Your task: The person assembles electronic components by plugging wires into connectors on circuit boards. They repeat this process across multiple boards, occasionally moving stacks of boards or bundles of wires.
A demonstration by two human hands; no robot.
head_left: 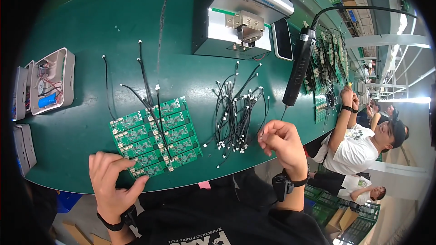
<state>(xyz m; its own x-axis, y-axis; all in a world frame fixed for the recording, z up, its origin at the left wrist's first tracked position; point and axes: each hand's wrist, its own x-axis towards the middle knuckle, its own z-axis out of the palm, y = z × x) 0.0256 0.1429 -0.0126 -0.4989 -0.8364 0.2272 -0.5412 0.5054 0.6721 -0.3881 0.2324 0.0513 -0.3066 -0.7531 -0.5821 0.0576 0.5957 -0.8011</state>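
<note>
A panel of joined green circuit boards point(156, 134) lies slightly turned on the bench. Several black cables point(144, 79) with white plugs run from it toward the far side. My left hand point(111, 179) grips its near left corner between thumb and index finger, the other fingers curved beside it. To the right of the panel lies a loose heap of black cables point(236, 118) with white connectors. At the heap's right edge my right hand point(284, 145) is closed in a pinch. Whatever sits between those fingertips is too small to make out.
A grey metal machine point(243, 22) stands at the back, with a phone point(283, 40) beside it. A black electric screwdriver point(299, 66) hangs from its cord, right of the heap. Stacked circuit boards point(329, 59) lie farther right, near a co-worker point(359, 147). Pale housings point(56, 79) with wiring stand left.
</note>
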